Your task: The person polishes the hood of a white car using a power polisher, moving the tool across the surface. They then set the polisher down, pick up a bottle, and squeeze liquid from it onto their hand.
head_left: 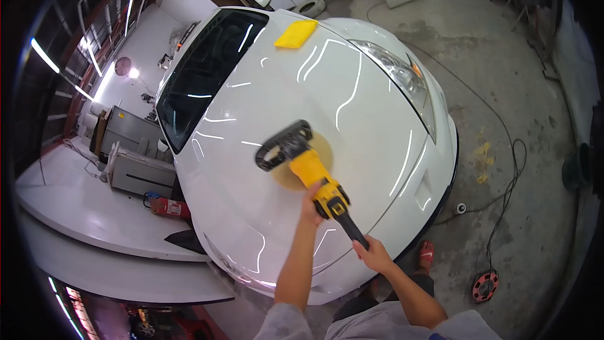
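Observation:
A yellow and black polisher (314, 173) lies across the middle of a white car hood (251, 189), its round yellowish pad (322, 151) against the paint and blurred. My left hand (311, 204) is closed around the side of the yellow body. At the lower end, my right hand (373, 254) grips the black rear handle. The black front loop handle of the polisher has no hand on it. A folded yellow cloth (296, 34) rests on the hood near the windshield (211, 66).
A black cord (497, 116) runs over the concrete floor at the right to a red reel (485, 286). A small white round object (460, 208) stands near the bumper. At left are a red tool (168, 206) and grey boxes (141, 173). A dark green bucket (575, 167) is far right.

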`<state>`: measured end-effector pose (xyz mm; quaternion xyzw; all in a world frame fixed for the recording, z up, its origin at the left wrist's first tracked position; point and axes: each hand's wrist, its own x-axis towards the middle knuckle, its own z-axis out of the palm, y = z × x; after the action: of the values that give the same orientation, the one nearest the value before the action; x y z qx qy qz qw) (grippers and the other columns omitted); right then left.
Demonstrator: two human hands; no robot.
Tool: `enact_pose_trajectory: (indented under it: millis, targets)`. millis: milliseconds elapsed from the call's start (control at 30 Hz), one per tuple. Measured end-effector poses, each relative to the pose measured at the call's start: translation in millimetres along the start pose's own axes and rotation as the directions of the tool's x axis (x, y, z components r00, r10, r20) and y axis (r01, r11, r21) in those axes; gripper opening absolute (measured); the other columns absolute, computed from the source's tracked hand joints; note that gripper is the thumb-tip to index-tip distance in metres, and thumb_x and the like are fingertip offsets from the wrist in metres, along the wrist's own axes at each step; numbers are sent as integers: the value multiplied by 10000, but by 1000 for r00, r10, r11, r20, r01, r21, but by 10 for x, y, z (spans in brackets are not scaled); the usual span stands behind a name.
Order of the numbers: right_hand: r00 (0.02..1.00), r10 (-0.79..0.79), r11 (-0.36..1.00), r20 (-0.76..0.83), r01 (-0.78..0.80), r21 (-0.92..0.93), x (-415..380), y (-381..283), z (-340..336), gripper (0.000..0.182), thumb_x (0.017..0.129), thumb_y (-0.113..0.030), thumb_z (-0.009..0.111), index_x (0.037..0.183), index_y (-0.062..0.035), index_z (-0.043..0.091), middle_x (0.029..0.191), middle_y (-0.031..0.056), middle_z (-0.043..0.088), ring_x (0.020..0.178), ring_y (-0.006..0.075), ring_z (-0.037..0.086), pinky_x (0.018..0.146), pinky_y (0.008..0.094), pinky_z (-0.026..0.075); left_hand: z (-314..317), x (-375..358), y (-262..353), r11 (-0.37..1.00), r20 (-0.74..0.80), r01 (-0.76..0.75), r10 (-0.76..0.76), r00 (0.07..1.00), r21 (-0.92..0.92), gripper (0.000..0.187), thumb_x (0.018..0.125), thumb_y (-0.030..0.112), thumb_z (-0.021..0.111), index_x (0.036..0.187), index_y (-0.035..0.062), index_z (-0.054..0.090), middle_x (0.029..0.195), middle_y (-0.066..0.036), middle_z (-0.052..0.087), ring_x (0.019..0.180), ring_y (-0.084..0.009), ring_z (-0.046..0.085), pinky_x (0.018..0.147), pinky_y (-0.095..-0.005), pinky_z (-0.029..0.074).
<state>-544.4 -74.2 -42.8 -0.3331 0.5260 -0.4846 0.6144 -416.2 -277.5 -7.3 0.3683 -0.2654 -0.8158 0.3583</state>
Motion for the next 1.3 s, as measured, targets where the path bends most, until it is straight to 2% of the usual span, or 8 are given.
enact_pose_trajectory:
  millis: [300, 533, 767, 967, 1033, 1100, 1233, 1300]
  targets:
    - [966, 256, 945, 35, -258, 202, -872, 684, 368, 472, 846, -194, 693, 1239, -29, 492, 693, 56, 615, 610, 131, 612, 497, 241, 434, -126, -735, -746, 999, 36, -17, 18, 999, -35, 429, 772, 46, 711, 1145, 56, 499, 1016, -78, 633, 900, -208, 644, 779, -355, 543]
    - [906, 408, 894, -113, -371, 251, -654, 571, 793, 357, 803, -165, 718, 1061, 42, 585, 673, 61, 607, 628, 170, 628, 627, 284, 501, -554, -1036, -791, 994, 14, -102, 103, 995, -30, 494, 725, 18, 747, 1121, 66, 455, 1008, -76, 627, 914, -200, 637, 796, -354, 538]
    - [919, 288, 871, -268, -368, -325, -792, 694, 964, 168, 748, -97, 722, 843, -14, 611, 629, 41, 586, 533, 135, 575, 506, 279, 466, -754, -1613, -773, 963, 19, -159, 168, 986, -219, 544, 725, 15, 742, 1161, 98, 428, 1044, -66, 613, 957, -196, 620, 838, -366, 517]
    - [949, 100, 881, -298, -224, -417, -1351, 451, 1100, 201, 722, -113, 722, 814, -19, 570, 649, 58, 575, 550, 151, 570, 535, 272, 461, -622, -1928, -869, 955, 169, -136, 184, 968, -262, 650, 713, 62, 754, 1252, 107, 393, 1101, -69, 597, 1024, -199, 594, 900, -368, 478]
    - [976, 92, 942, -197, -149, -300, -1557, 330, 972, 275, 762, -141, 733, 989, -24, 630, 858, 55, 641, 760, 155, 603, 685, 315, 497, -460, -2025, -715, 964, 381, -63, 161, 910, -257, 716, 715, 84, 753, 1311, 100, 357, 1146, -75, 581, 1075, -211, 569, 946, -372, 444]
    - [944, 329, 923, -18, -318, 216, -1764, 35, 923, 284, 759, -166, 723, 994, -47, 614, 852, 76, 641, 800, 188, 621, 673, 341, 508, -258, -2048, -759, 973, 419, -29, 126, 899, -231, 761, 724, 90, 733, 1363, 90, 319, 1185, -87, 566, 1107, -223, 554, 973, -374, 422]
    - [958, 241, 917, 157, -277, 287, -2074, -26, 515, 235, 770, -191, 693, 934, -44, 611, 836, 97, 629, 797, 203, 612, 649, 346, 503, 310, -1993, -921, 969, 782, 128, 90, 617, -212, 768, 690, 134, 707, 1370, 55, 358, 1233, -126, 543, 1143, -254, 538, 1012, -401, 390]
    - [965, 157, 902, 210, -227, 368, -2290, -155, 442, 248, 747, -179, 702, 917, -33, 594, 786, 95, 610, 730, 197, 596, 618, 326, 489, 695, -2033, -1053, 893, 939, 380, 116, 323, -241, 757, 660, 181, 707, 1334, 22, 402, 1234, -142, 542, 1158, -281, 528, 1014, -417, 392]
